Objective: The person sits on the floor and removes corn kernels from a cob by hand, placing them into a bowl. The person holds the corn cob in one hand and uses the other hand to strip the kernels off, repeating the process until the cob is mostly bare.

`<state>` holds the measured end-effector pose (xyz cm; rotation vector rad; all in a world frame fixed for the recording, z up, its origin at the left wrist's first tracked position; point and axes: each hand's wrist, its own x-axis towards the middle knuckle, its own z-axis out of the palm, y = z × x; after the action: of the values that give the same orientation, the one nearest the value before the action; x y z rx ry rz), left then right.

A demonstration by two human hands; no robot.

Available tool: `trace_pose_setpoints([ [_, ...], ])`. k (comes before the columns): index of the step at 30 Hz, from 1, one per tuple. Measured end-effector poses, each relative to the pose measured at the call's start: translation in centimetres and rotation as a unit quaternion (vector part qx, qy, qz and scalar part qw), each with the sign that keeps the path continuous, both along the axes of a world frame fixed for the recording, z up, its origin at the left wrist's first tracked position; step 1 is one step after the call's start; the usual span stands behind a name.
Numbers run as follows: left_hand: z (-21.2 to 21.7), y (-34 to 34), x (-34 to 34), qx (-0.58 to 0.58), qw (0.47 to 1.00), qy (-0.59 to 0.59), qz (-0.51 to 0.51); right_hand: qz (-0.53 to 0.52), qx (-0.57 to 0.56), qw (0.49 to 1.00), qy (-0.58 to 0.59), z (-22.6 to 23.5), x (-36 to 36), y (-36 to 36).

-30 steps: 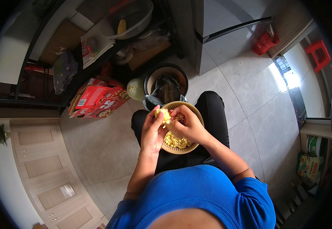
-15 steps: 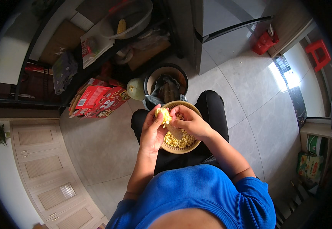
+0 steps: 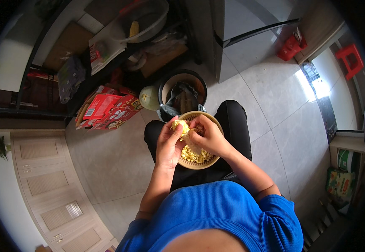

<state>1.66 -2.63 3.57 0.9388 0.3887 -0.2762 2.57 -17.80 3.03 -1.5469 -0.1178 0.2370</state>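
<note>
An ear of corn (image 3: 184, 126), yellow at its upper end and stripped to pale cob lower down, is held over a round tan basket (image 3: 197, 167) on my lap. My left hand (image 3: 168, 145) grips the yellow end between thumb and fingers. Bent over the cob's other side, my right hand (image 3: 210, 137) has thumb and fingertips pressed close against it, and the exact contact is partly hidden. Loose corn kernels (image 3: 196, 156) cover the basket's bottom beneath both hands.
A lined trash bin (image 3: 164, 90) stands just beyond the basket, beside a pale green melon (image 3: 149, 98) and red cardboard boxes (image 3: 111, 110). Another ear of corn (image 3: 134, 28) lies in a clear basin (image 3: 159, 25) on the dark shelf. A grey refrigerator (image 3: 249, 21) rises at far right.
The corn has turned slightly in my left hand, and my right fingers have curled and shifted a little along it. The basket stays in place.
</note>
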Motion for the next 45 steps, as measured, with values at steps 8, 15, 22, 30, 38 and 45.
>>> trace_pose_setpoints([
  [8,-2.5,2.9,0.7,-0.031,0.999,0.026,0.01,0.115,-0.228,0.96,-0.117,-8.6,-1.4,-0.3],
  [15,-3.0,2.5,-0.5,-0.029,0.999,0.022,0.016,0.059,-0.059,0.993,0.083,-5.1,-1.1,0.6],
  [22,-3.4,0.4,-0.9,0.023,0.998,-0.009,0.054,0.029,0.203,0.969,0.139,-4.6,-1.9,3.0],
  [30,-3.5,0.3,-0.4,0.013,0.998,-0.008,0.056,0.019,0.129,0.991,0.026,-5.5,-2.2,3.4],
  [38,-2.7,0.0,-0.2,0.018,0.999,0.004,0.044,0.027,0.044,0.998,0.021,-4.4,-2.0,2.8],
  [45,-3.1,0.2,0.1,0.0,0.998,0.029,0.048,0.022,0.02,0.999,0.01,-4.2,-2.0,2.7],
])
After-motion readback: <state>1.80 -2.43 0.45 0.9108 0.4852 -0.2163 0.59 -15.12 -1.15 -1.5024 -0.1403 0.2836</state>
